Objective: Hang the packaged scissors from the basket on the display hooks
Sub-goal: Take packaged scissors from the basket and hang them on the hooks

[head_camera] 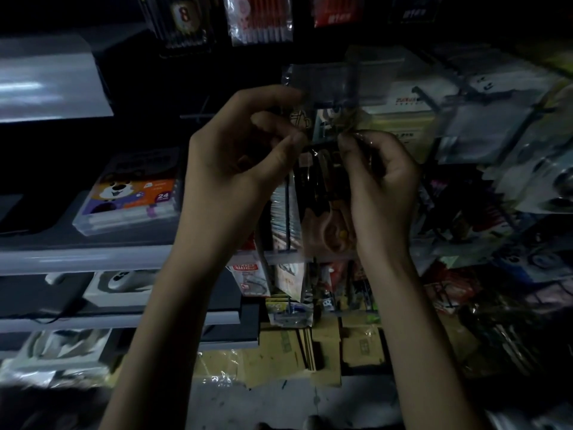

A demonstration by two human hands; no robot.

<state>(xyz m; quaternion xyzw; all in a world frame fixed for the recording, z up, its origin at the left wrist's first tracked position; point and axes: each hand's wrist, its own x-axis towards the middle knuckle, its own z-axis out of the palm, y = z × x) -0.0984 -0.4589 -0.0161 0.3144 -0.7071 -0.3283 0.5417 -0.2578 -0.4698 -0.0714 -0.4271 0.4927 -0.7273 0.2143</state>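
Up against the dim display rack, my left hand (248,150) and right hand (379,172) each pinching an upper edge of the packaged scissors (319,187), pack held between them, display hooks (432,102) crowded with hanging packets (483,125) just right, crayon box (133,197) on the shelf (77,259) left.

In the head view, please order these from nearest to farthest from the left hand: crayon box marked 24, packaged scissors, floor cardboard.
1. packaged scissors, centre, in the grip of the left hand.
2. crayon box, on the left shelf.
3. cardboard, on the floor below.
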